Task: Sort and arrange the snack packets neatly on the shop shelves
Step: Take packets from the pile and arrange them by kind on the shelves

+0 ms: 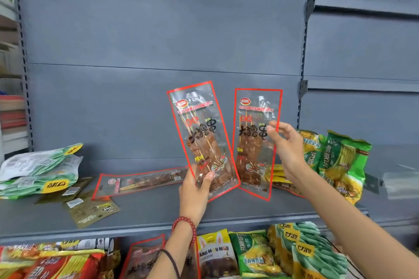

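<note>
Above shelf [147, 210], left hand [195, 190] raised gripping skewer packet [201, 133], right hand [288, 149] pinching neighbouring packet [254, 142]

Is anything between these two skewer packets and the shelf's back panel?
Yes: flat yellow packets lie behind the right packet, held by the right hand. Nothing visible behind the left packet in the left hand.

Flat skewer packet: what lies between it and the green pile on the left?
Head view: dark gold packets lie flat between the flat skewer packet and the green pile.
</note>
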